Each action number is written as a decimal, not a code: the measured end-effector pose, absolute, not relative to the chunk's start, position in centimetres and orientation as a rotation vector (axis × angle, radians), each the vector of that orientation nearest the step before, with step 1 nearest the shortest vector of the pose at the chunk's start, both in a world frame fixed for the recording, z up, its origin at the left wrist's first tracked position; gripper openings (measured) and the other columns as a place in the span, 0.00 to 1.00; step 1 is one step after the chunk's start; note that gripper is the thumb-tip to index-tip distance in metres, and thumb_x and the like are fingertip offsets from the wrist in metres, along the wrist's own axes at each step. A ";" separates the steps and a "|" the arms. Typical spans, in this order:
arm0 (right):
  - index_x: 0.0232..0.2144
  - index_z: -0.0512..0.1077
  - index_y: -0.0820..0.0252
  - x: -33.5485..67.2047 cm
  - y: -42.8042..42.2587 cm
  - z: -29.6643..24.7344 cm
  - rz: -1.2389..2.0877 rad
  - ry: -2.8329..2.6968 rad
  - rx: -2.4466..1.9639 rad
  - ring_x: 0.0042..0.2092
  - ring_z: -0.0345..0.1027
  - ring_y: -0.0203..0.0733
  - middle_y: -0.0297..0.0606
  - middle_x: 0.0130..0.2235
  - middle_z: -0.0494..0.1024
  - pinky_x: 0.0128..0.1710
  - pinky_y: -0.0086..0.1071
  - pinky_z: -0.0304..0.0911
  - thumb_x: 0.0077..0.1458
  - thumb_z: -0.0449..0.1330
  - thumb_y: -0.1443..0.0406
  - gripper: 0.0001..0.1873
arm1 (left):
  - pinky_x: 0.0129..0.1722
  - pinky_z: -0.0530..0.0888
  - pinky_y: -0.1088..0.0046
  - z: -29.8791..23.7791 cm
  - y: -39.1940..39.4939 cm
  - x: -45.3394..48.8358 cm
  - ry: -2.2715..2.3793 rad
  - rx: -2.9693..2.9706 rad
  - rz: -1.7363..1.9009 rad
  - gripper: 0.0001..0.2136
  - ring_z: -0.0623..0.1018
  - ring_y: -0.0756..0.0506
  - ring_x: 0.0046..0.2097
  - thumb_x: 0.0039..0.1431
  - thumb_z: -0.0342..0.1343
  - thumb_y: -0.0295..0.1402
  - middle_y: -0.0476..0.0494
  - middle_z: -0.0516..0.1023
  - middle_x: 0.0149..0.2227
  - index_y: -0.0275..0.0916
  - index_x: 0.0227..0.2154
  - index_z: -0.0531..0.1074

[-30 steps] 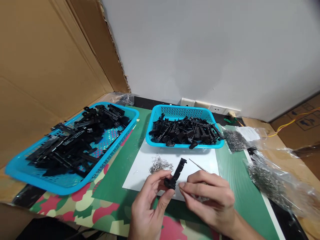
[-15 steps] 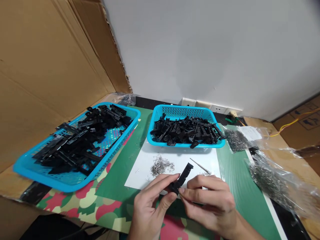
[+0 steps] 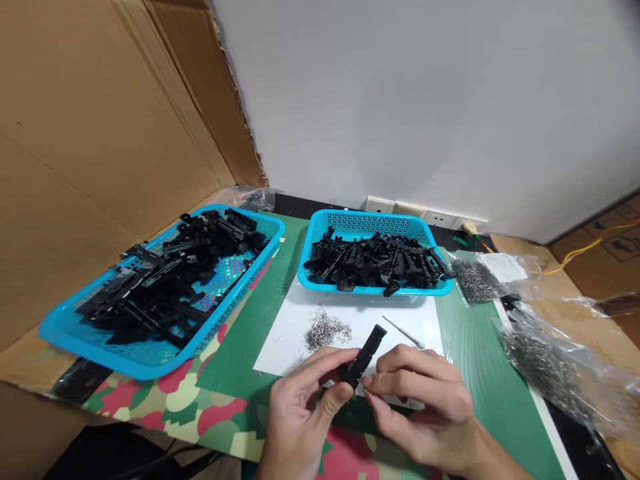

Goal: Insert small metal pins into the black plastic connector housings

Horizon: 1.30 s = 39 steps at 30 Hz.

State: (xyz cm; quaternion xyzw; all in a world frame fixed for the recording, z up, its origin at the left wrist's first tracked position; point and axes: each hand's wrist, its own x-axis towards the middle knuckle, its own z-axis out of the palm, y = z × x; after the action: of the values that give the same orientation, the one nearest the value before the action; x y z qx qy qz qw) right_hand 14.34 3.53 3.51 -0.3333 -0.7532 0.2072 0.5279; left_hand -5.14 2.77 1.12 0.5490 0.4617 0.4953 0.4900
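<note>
Wall: pale, (image 3: 400,100) rising behind the bench's back edge.
Cardboard: we see a brown panel (image 3: 100,120) standing by the bench's back left corner.
Bench: (image 3: 297,205) black at its back edge, mostly covered by a green mat (image 3: 480,353) and, along the front edge, a patterned sheet (image 3: 170,400).
Wide basket: (image 3: 120,367) blue, heaped with long black pieces, by the bench's left edge.
Smaller basket: (image 3: 380,289) blue, full of black pieces, near the back edge.
White paper: (image 3: 285,320) flat on the mat, running under the smaller basket's front.
Our left hand: (image 3: 305,413) fingers closed around the black part's lower end.
Our right hand: (image 3: 425,400) thumb and forefinger drawn narrow just beside that end; we cannot tell whether they meet or pinch something tiny.
Black part: (image 3: 370,350) tilted, held above the paper's front edge.
Since half a second ago: our right fingertips seem slightly farther from the part, which shows less of its bent end.
Metal tool: (image 3: 403,331) slim, lying on the paper.
Wire bits: (image 3: 324,330) silvery, loosely piled on the paper.
</note>
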 end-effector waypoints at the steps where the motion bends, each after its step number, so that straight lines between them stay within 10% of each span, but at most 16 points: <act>1: 0.35 0.81 0.65 14.4 3.5 3.6 0.482 -1.807 -0.798 0.26 0.72 0.36 0.39 0.30 0.79 0.22 0.29 0.62 0.58 0.66 0.74 0.04 | 0.44 0.83 0.76 1.1 2.8 -5.2 1.125 1.331 1.208 0.13 0.86 0.40 0.47 0.62 0.68 0.39 0.36 0.86 0.48 0.40 0.46 0.86; 32: 0.30 0.78 0.62 14.2 3.7 3.2 0.629 -1.869 -0.805 0.26 0.66 0.33 0.37 0.28 0.75 0.24 0.27 0.60 0.65 0.60 0.73 0.11 | 0.40 0.82 0.77 1.5 3.1 -4.9 1.068 1.412 1.181 0.12 0.85 0.43 0.42 0.65 0.66 0.34 0.38 0.85 0.43 0.41 0.49 0.86; 39: 0.43 0.81 0.62 15.4 4.1 3.2 0.472 -1.955 -0.829 0.30 0.72 0.35 0.39 0.34 0.79 0.27 0.28 0.64 0.68 0.63 0.69 0.05 | 0.28 0.80 0.76 1.4 3.0 -4.8 1.118 1.189 1.199 0.16 0.80 0.46 0.29 0.59 0.70 0.43 0.39 0.83 0.33 0.34 0.43 0.86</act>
State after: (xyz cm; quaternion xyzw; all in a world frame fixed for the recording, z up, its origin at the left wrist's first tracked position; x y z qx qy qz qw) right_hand 15.42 4.15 3.18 -0.3375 -0.7959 0.1921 0.4645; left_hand -4.78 3.04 1.37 0.4980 0.4681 0.5023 0.5296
